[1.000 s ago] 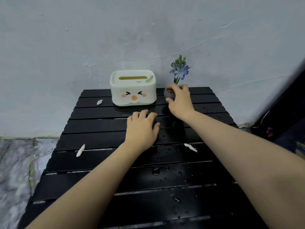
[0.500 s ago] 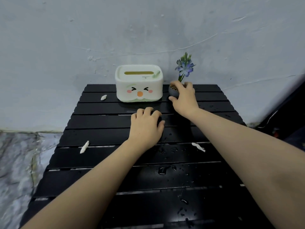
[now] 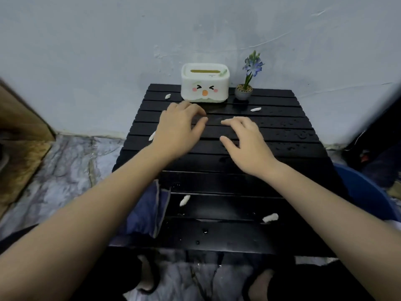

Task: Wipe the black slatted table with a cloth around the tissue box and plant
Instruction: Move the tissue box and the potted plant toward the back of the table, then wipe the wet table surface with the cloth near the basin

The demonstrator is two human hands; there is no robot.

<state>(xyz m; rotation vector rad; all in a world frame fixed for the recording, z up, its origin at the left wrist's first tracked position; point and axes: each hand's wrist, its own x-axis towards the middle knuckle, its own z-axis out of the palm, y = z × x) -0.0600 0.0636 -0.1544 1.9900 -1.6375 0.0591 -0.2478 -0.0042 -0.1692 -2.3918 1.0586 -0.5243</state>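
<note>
The black slatted table [image 3: 288,135] is wet with droplets. A white tissue box [image 3: 205,83] with a cartoon face stands at its far edge, and a small grey pot with a blue-flowered plant [image 3: 244,92] stands just right of it. A dark blue cloth [image 3: 147,211] lies on the table's near left corner, partly under my left forearm. My left hand [image 3: 176,131] hovers palm down in front of the tissue box, fingers spread. My right hand [image 3: 246,142] is beside it, palm down, fingers apart. Neither hand holds anything.
Several white crumbs lie on the slats, one by the plant [image 3: 256,109], one near the cloth [image 3: 184,200], one at the near right [image 3: 270,217]. A blue basin [image 3: 364,196] sits right of the table. A pale wall backs the table; marble floor lies to the left.
My right hand let go of the plant pot and drew back beside the left hand. The view pulled back, showing the cloth and the table's near edge.
</note>
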